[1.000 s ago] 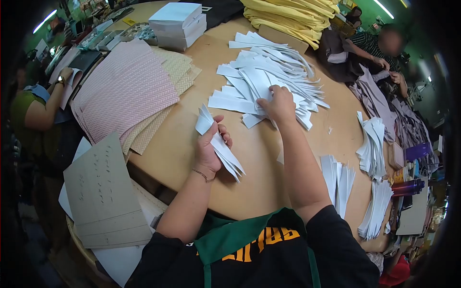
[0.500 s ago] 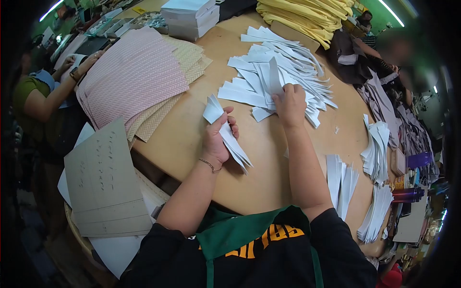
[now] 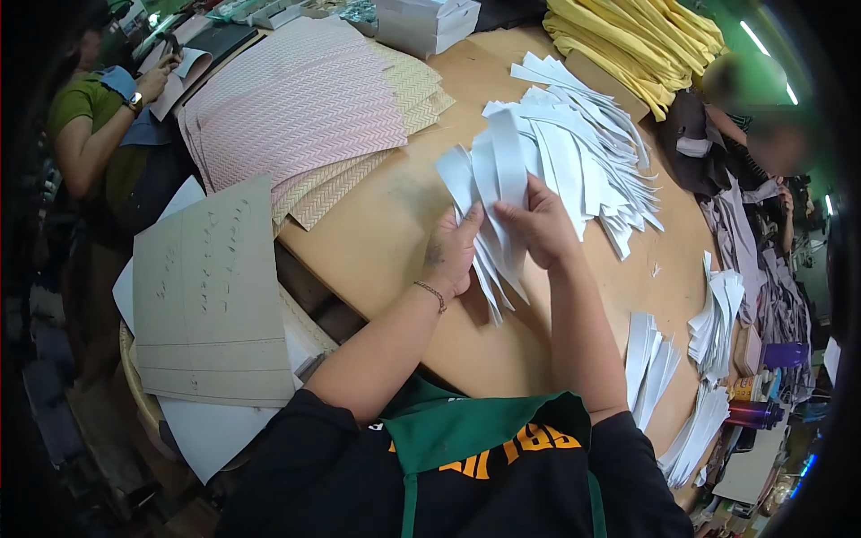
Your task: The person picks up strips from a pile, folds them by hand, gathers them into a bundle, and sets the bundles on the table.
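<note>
The left hand [image 3: 452, 255] and right hand [image 3: 545, 229] pinch white paper-like strips [image 3: 505, 154], probably light, bendable, best held near the middle.

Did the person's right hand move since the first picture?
Yes. Against the yellow stack, the right hand has shifted left, toward the left hand.

The tan counter [image 3: 386, 251] here is carrying a loose heap of white strips [image 3: 560, 139]; smaller bundles [image 3: 715, 318] are lying along its right side, and pink and cream sheets [image 3: 296, 108] are overlapping at its left.
</note>
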Demonstrator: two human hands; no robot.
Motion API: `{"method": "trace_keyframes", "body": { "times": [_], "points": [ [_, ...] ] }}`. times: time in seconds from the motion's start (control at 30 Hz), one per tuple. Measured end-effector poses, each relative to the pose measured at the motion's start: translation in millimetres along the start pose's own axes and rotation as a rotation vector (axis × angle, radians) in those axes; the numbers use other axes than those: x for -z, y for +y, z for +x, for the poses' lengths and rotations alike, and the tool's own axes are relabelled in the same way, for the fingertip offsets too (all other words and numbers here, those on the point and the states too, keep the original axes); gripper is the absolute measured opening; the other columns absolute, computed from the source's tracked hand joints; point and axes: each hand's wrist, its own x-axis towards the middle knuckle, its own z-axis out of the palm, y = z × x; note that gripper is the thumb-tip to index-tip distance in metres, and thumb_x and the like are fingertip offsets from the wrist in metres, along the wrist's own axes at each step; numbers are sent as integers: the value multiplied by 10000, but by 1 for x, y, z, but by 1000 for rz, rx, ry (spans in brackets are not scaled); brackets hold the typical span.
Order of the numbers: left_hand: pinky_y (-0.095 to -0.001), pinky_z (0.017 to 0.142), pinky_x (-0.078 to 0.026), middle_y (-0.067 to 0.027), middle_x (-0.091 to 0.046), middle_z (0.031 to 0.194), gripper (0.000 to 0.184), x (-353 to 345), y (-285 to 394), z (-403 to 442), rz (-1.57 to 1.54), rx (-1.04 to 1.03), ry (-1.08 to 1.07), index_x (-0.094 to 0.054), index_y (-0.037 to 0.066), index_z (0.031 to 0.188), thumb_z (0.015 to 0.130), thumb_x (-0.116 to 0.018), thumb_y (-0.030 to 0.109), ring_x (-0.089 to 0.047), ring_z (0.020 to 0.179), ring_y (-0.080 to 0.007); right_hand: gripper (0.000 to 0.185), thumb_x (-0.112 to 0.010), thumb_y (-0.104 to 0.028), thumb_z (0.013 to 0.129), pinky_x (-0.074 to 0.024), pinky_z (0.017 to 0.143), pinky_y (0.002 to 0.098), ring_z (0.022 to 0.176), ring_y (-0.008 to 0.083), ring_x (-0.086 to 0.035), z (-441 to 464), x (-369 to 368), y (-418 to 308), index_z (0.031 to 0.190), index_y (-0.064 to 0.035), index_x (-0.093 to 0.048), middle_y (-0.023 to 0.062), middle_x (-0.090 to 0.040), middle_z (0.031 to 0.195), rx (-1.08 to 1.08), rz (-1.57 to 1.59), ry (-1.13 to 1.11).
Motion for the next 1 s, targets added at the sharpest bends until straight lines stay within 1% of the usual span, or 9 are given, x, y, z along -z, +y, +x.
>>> {"method": "trace_keyframes", "body": {
  "times": [0.47,0.5,0.53,0.6,0.7,0.77,0.83,0.93,1.0],
  "points": [
    [-367,877,-376,-118,-473,1133,503,-1,5,-3,-267,184,-81,-358,34,1205,849,-424,383,-475,1018,-229,441,-540,-112,796,-362,841,287,963,155,-471,-26,-5,18,1189,-4,-371,95,-497,1065,1,-464,-24],
    [-364,874,-378,-113,-483,1123,492,0,2,-1,-266,208,-80,-361,38,1205,846,-440,365,-479,1012,-224,467,-521,-149,786,-376,836,353,978,339,-468,-25,-11,9,1198,-2,-357,201,-468,1100,124,-675,-90],
    [-354,843,-399,-101,-500,1080,455,2,2,0,-285,251,-86,-383,40,1176,830,-477,321,-495,977,-217,458,-533,-149,765,-389,801,345,939,363,-462,-23,-17,23,1173,-5,-382,214,-452,1077,149,-1058,60],
    [-333,782,-441,-76,-532,994,390,6,5,3,-323,336,-96,-428,44,1119,800,-551,234,-526,907,-203,453,-568,-186,750,-397,770,316,892,290,-485,-38,-23,16,1150,-26,-427,182,-450,1050,244,-1332,86],
    [-294,710,-463,-67,-544,979,330,2,9,0,-305,274,-74,-472,65,1080,791,-550,205,-547,875,-182,369,-605,-154,726,-388,740,300,794,159,-482,-26,6,-1,1070,-59,-513,86,-499,943,384,-780,-100],
    [-287,681,-457,-55,-539,953,351,1,14,-4,-361,243,-61,-451,78,1110,792,-539,198,-545,834,-162,317,-642,-188,715,-407,684,268,712,128,-485,-4,38,-2,995,-55,-577,67,-530,878,411,-704,250],
    [-283,644,-442,-32,-530,895,394,-1,18,-8,-446,223,-50,-409,90,1165,799,-514,190,-532,763,-132,361,-682,-247,672,-448,627,315,687,189,-531,15,60,-7,929,-14,-583,99,-565,837,469,-1168,710],
    [-253,570,-402,-12,-483,782,421,-4,18,-6,-430,157,-66,-395,113,1194,789,-502,155,-466,630,-103,360,-687,-250,646,-422,720,363,883,284,-492,28,68,-12,905,-27,-575,125,-554,904,-26,-1303,640],
    [-256,571,-400,-14,-477,776,422,0,16,-4,-290,92,-50,-395,106,1195,787,-496,145,-448,608,-102,280,-684,-238,646,-417,635,359,748,274,-515,32,75,-5,767,-16,-562,130,-569,778,92,-1210,626]
  ]
}}
